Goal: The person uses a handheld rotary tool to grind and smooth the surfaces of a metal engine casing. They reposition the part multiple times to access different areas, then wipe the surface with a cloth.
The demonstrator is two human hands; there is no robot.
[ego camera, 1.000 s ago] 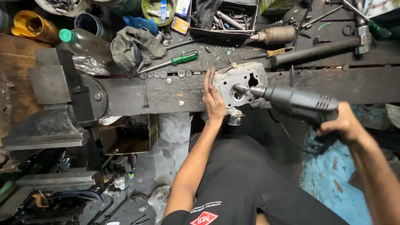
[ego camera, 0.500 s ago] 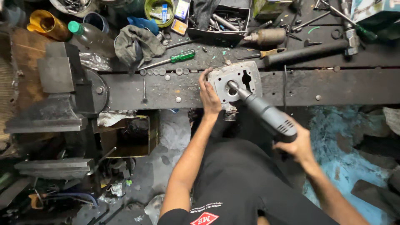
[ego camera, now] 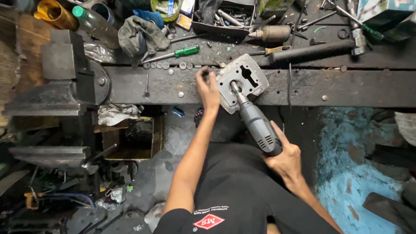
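Observation:
A grey cast-metal engine part point(ego camera: 251, 73) with openings lies on the front edge of a dark workbench point(ego camera: 346, 86). My right hand point(ego camera: 284, 158) grips the rear of a grey power tool point(ego camera: 258, 123), whose tip is pushed into a round opening in the part. My left hand point(ego camera: 207, 89) is raised just left of the part, fingers pinched around something small and dark that I cannot make out.
A black bench vise point(ego camera: 65, 73) is at the left. A green-handled screwdriver point(ego camera: 175, 53), a row of washers point(ego camera: 167, 65), a rag point(ego camera: 141, 37), a hammer point(ego camera: 312, 50), a bottle point(ego camera: 93, 21) and a tray of tools point(ego camera: 225, 17) crowd the bench. An open box point(ego camera: 130, 138) is below.
The power tool has swung from lying sideways at the right to pointing up from below into the part. My left hand has lifted off the part and moved left, fingers pinched.

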